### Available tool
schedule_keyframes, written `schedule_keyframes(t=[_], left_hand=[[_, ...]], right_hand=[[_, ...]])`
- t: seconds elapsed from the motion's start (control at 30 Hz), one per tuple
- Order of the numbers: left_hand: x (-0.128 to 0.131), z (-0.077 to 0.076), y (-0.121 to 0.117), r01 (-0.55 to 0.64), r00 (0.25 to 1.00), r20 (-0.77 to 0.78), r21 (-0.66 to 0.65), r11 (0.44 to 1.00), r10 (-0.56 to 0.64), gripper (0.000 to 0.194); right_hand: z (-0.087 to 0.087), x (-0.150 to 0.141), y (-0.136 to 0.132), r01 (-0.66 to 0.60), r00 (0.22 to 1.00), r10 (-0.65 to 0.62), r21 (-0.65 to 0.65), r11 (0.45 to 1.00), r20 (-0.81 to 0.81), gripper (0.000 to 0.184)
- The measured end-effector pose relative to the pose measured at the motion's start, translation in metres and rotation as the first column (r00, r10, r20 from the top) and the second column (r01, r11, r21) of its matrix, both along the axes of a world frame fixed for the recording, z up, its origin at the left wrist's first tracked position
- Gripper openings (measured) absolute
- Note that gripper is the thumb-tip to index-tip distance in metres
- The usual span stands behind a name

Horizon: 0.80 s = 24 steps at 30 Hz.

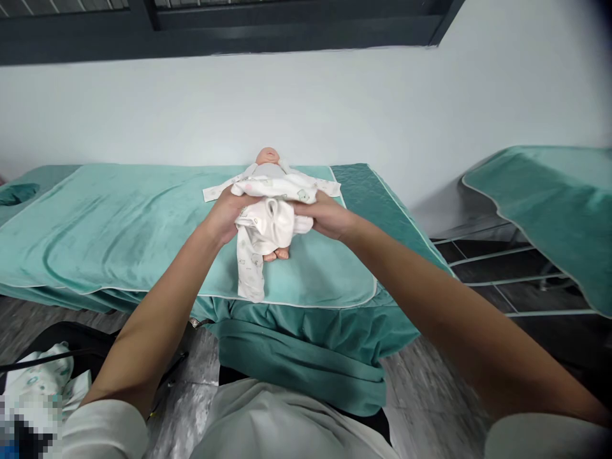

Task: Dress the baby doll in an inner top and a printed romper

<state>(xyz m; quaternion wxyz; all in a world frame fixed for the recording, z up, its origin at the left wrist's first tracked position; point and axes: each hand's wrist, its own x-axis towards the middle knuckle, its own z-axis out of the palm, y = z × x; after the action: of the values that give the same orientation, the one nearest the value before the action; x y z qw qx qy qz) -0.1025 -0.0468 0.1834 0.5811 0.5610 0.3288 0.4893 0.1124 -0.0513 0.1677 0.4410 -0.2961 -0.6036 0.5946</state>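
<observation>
A baby doll (pixel 268 155) lies on its back on the green-covered bed (pixel 129 223), head toward the wall. Its bare feet show below a bunched white baby garment (pixel 268 229) with a small print. One sleeve of that cloth hangs down over the bed toward me. Printed sleeves also stretch out to both sides of the doll's upper body. My left hand (pixel 230 213) grips the garment at its left side, thumb inward. On the other side my right hand (pixel 329 217) is closed on the same cloth, fingertips hidden under its folds. The doll's middle is covered.
A black chair (pixel 71 338) at lower left bears a white printed cloth (pixel 43 376). Another green-covered bed (pixel 559 204) stands at the right, with metal bars (pixel 497 255) between. A white wall (pixel 306 108) rises behind, under a dark window frame (pixel 287 32).
</observation>
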Motion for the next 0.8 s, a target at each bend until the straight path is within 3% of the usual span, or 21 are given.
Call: schedule_keyframes(t=[0.1,0.23,0.33,0.4,0.47,0.53,0.57,0.67,0.8], left_hand=[[0.000,-0.004,0.000,0.017,0.979,-0.201,0.015,1.000,-0.013,0.034],[0.006,-0.009,0.005,0.125,0.884,-0.457,0.023,0.992,-0.101,0.031],[0.014,-0.023,0.013,0.138,0.793,-0.594,-0.045,0.989,-0.137,0.030],[0.021,-0.038,0.019,0.161,0.648,-0.748,-0.049,0.986,-0.143,0.029],[0.028,-0.054,0.023,0.196,0.455,-0.885,-0.012,0.981,-0.102,0.027],[0.036,-0.069,0.025,0.227,0.315,-0.948,0.022,0.974,-0.052,0.025],[0.040,-0.075,0.025,0.235,0.281,-0.959,0.034,0.971,-0.035,0.024],[0.048,-0.088,0.023,0.246,0.224,-0.974,0.064,0.967,0.008,0.028],[0.052,-0.087,0.020,0.281,0.188,-0.982,0.053,0.958,-0.001,0.029]], right_hand=[[-0.012,0.009,0.003,-0.061,0.997,0.066,-0.095,0.994,0.048,0.045],[-0.019,0.017,0.010,0.048,0.997,-0.041,-0.124,0.991,0.061,0.040],[-0.039,0.013,0.003,0.056,0.989,-0.028,-0.197,0.979,0.147,0.040],[-0.061,0.009,-0.006,0.074,0.985,-0.030,-0.256,0.964,0.170,0.039],[-0.087,0.006,-0.015,0.120,0.982,-0.073,-0.284,0.951,0.172,0.037],[-0.112,0.004,-0.020,0.206,0.965,-0.161,-0.216,0.954,0.207,0.031],[-0.123,0.004,-0.021,0.271,0.942,-0.231,-0.145,0.952,0.244,0.027],[-0.146,0.002,-0.022,0.445,0.834,-0.441,0.068,0.893,0.332,0.013],[-0.157,-0.002,-0.022,0.528,0.765,-0.535,0.127,0.840,0.357,0.007]])
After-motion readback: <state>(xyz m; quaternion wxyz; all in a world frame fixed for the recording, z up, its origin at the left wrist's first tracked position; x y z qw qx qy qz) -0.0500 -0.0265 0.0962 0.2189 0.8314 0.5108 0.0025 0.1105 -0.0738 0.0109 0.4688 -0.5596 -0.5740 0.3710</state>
